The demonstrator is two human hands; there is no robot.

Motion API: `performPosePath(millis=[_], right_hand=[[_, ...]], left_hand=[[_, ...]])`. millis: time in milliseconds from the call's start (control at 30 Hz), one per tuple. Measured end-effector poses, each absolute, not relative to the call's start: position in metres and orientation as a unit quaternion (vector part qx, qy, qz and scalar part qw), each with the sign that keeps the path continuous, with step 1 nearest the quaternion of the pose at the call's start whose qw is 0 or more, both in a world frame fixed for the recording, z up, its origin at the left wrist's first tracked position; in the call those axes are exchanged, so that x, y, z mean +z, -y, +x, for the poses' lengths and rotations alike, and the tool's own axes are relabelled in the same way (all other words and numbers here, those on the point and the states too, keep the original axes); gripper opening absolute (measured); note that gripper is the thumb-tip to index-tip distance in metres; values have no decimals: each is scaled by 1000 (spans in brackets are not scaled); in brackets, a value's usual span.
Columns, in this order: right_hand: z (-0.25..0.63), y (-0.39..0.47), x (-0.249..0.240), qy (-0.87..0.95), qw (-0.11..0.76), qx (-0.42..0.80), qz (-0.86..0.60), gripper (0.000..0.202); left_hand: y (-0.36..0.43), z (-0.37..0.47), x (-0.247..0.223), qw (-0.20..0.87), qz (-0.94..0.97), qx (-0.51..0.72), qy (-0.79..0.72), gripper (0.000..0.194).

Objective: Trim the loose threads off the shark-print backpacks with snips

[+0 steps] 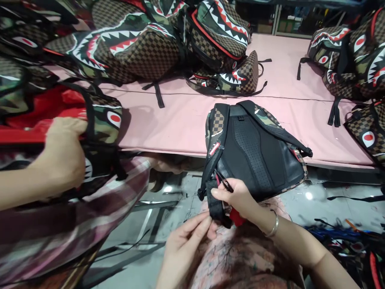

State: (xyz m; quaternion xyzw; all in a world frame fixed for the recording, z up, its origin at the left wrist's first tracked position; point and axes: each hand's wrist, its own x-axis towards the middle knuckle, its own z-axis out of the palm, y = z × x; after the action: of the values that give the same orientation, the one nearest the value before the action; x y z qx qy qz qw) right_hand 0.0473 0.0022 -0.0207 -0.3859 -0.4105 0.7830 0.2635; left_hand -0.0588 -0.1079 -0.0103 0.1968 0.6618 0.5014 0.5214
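A backpack [249,148] with brown checks and camouflage lies back side up, partly over the edge of the pink-covered table, its lower corner toward me. My left hand [192,233] is closed, pinching the edge of a black fabric piece [215,200] at that corner. Just above it my right hand [231,196], a bracelet on its wrist, grips the same piece between thumb and fingers. A thin dark object [224,180] sticks out from the right fingers; its kind is unclear. Below the right hand, some red fabric [237,216] shows.
Several shark-mouth backpacks [144,52] are heaped on the pink table [162,128], with more at the right [367,136]. At left, another person's hand [64,148] is at an open red-lined bag [39,104]. Dark straps and scraps [345,245] lie at lower right.
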Motion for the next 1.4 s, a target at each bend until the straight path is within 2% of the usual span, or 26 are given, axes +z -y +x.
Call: performPosePath(millis=[100, 167, 333, 400, 533, 633, 733, 967, 1233, 1400], right_hand=[[44, 1, -20, 343, 238, 835, -360, 33], [43, 4, -21, 325, 243, 838, -366, 35], [44, 7, -21, 418, 265, 780, -382, 28], [48, 7, -20, 527, 293, 696, -390, 20], [66, 6, -18, 733, 345, 446, -382, 21], [78, 7, -22, 826, 318, 330, -328, 20], [85, 8, -25, 862, 293, 278, -305, 21], [83, 9, -20, 884, 265, 255, -289, 21], [77, 13, -17, 850, 289, 310, -312, 15], [77, 16, -20, 850, 293, 296, -323, 18]], left_hand=[[106, -59, -12, 448, 266, 518, -678, 22], [103, -55, -9, 444, 276, 529, -668, 22], [99, -45, -3, 473, 228, 529, -667, 42], [99, -46, -4, 455, 219, 524, -686, 46], [99, -52, -6, 407, 176, 539, -716, 48], [100, -54, -6, 390, 156, 545, -726, 47], [100, -53, -7, 388, 165, 538, -730, 46], [107, -51, -18, 343, 194, 503, -769, 44], [109, -47, -23, 310, 229, 515, -766, 37], [108, -43, -23, 290, 253, 505, -772, 35]])
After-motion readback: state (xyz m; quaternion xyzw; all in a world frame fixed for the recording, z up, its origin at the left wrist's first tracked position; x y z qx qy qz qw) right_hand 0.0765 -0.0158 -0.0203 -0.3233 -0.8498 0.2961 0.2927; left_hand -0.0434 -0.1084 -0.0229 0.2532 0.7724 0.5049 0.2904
